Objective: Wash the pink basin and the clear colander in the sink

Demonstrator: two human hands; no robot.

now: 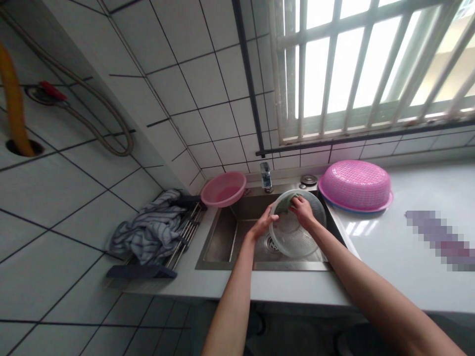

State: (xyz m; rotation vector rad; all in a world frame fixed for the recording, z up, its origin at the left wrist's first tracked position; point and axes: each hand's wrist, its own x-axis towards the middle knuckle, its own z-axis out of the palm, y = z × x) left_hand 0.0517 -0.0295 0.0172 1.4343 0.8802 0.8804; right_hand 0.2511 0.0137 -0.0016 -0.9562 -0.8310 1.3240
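Note:
A translucent plastic colander (pixel 299 242) is held tilted over the stainless steel sink (pixel 218 244). My left hand (pixel 263 223) is closed on the colander's left rim, its thumb over the edge. Inside the colander near its upper edge, my right hand (pixel 302 210) presses a green cloth (pixel 285 203) against the wall, the fingers bunched on it. The drain (pixel 272 243) shows partly behind the colander. Above the sink's back edge stands the faucet (pixel 266 175); whether water runs cannot be seen.
A pink basin (pixel 223 189) sits at the sink's back left corner. An upturned pink colander (pixel 355 184) lies on the counter at right, near a metal strainer (pixel 308 180). Striped cloth (pixel 150 227) rests on a rack at left. A barred window (pixel 356 74) is behind.

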